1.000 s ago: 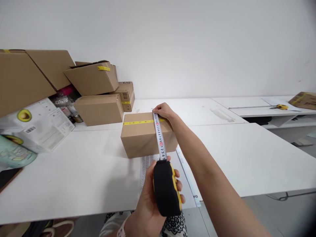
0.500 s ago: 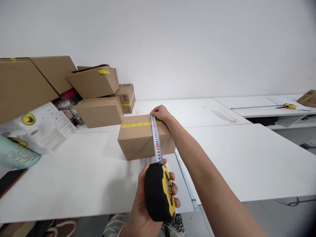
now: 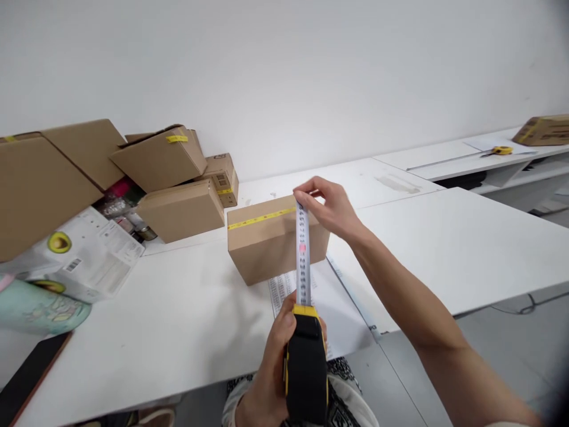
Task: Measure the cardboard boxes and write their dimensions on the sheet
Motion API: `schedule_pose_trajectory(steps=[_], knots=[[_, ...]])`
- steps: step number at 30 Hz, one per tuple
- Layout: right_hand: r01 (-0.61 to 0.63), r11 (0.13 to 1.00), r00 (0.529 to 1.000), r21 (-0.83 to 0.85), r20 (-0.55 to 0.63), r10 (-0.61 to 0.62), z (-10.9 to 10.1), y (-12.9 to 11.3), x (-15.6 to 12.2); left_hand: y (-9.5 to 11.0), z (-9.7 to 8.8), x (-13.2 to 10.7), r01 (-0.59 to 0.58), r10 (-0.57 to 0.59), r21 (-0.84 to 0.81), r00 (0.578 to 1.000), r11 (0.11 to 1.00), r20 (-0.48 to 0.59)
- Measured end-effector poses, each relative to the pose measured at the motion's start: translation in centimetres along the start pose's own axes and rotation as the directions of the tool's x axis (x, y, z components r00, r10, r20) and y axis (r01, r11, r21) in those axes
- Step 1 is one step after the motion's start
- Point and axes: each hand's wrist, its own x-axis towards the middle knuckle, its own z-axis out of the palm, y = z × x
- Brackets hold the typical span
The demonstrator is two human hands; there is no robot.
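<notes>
My left hand (image 3: 271, 367) is wrapped around the black and yellow case of a tape measure (image 3: 306, 362), near the table's front edge. From the case, the white numbered blade (image 3: 303, 261) runs up and away from me. With thumb and fingers closed, my right hand (image 3: 329, 204) pinches the blade's far end. Behind the blade a closed cardboard box (image 3: 267, 249) with yellow tape along its top stands on the table. Whether the blade touches the box, I cannot tell. Partly under the box lies a printed sheet (image 3: 338, 302).
Cardboard boxes (image 3: 182, 207) are stacked at the left, beside a white carton with avocado pictures (image 3: 98, 255) and a mint-green cylinder (image 3: 44, 305). Another yellow tape measure (image 3: 502, 150) and a taped box (image 3: 544, 130) lie at the far right. A white wall (image 3: 284, 77) stands behind.
The view has tilted and shifted. My right hand has lifted the blade's end from the box's far top edge, and the case has turned so its black back faces me.
</notes>
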Motion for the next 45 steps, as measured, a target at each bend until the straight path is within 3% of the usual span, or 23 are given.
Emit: schedule_pose_trajectory(steps=[3, 5, 7, 9, 11, 13, 15, 16, 17, 19, 22, 25, 28, 29, 31, 34, 37, 42, 45], knots=[[0.114, 0.99, 0.993, -0.081, -0.03, -0.117, 0.4, -3.8, -8.0, 0.5, -1.4, -1.5, -0.054, 0.04, 0.184, 0.996, 0.981, 0.075], [0.1, 0.994, 0.994, -0.046, 0.059, -0.097, 1.2, -4.9, -13.4, 1.3, -2.2, -2.5, -0.064, 0.038, 0.308, 0.995, 0.949, 0.09], [0.0, 0.999, 0.97, 0.047, 0.243, -0.012, 2.0, -4.3, -17.5, 2.6, -3.1, -3.3, -0.049, 0.012, 0.466, 0.996, 0.884, 0.083], [-0.092, 0.996, 0.942, 0.017, 0.325, 0.081, 2.4, -2.1, -19.7, 4.3, -4.1, -3.7, -0.028, -0.013, 0.662, 0.998, 0.749, 0.056], [-0.07, 0.967, 0.958, -0.244, 0.255, 0.134, 2.6, 1.0, -20.0, 6.2, -5.1, -3.5, -0.022, 0.037, 0.867, 0.999, 0.498, 0.005], [0.073, 0.8, 0.934, -0.596, 0.322, 0.154, 2.9, 4.1, -19.1, 8.1, -6.0, -2.6, 0.022, 0.153, 0.993, 0.987, 0.112, -0.039], [0.303, 0.624, 0.843, -0.72, 0.508, 0.177, 3.5, 6.3, -17.6, 9.5, -6.5, -1.2, 0.114, 0.224, 0.957, 0.973, -0.265, -0.053], [0.398, 0.573, 0.791, -0.716, 0.585, 0.181, 3.9, 7.1, -16.9, 10.0, -6.8, -0.3, 0.149, 0.228, 0.904, 0.972, -0.4, -0.059], [0.468, 0.552, 0.744, -0.69, 0.645, 0.176, 4.3, 7.6, -16.3, 10.4, -7.0, 0.5, 0.167, 0.222, 0.853, 0.973, -0.494, -0.062], [0.523, 0.578, 0.693, -0.627, 0.707, 0.139, 4.7, 8.2, -15.5, 10.8, -7.5, 2.0, 0.16, 0.194, 0.792, 0.98, -0.59, -0.053], [0.473, 0.702, 0.7, -0.533, 0.711, 0.068, 3.9, 8.6, -15.4, 10.7, -8.1, 3.8, 0.086, 0.139, 0.774, 0.99, -0.628, 0.003], [0.303, 0.831, 0.784, -0.466, 0.618, 0.06, 1.8, 8.6, -16.6, 10.4, -8.2, 5.2, 0.02, 0.099, 0.78, 0.994, -0.625, 0.054], [-0.011, 0.882, 0.927, -0.471, 0.327, 0.186, 0.2, 8.4, -18.1, 10.1, -7.8, 6.3, -0.041, 0.072, 0.784, 0.991, -0.619, 0.109], [-0.151, 0.887, 0.944, -0.436, 0.203, 0.26, 0.1, 8.4, -18.6, 10.0, -7.5, 6.7, -0.061, 0.058, 0.787, 0.991, -0.614, 0.122], [-0.419, 0.87, 0.898, -0.258, 0.024, 0.44, 0.3, 8.4, -19.2, 9.7, -6.9, 7.6, -0.098, 0.027, 0.797, 0.989, -0.596, 0.142], [-0.62, 0.784, 0.785, 0.039, 0.021, 0.619, 1.1, 8.9, -19.4, 8.9, -5.8, 8.8, -0.14, -0.003, 0.81, 0.986, -0.57, 0.168], [-0.644, 0.752, 0.764, 0.139, 0.064, 0.643, 1.5, 9.6, -19.4, 7.8, -5.0, 9.7, -0.173, -0.011, 0.804, 0.979, -0.57, 0.202], [-0.645, 0.759, 0.764, 0.088, 0.073, 0.641, 1.3, 9.9, -19.7, 7.2, -5.2, 10.5, -0.175, 0.0, 0.789, 0.976, -0.589, 0.216], [-0.634, 0.773, 0.772, 0.028, 0.075, 0.631, 1.2, 9.6, -19.7, 7.0, -5.7, 10.7, -0.25, 0.012, 0.741, 0.944, -0.623, 0.328]])
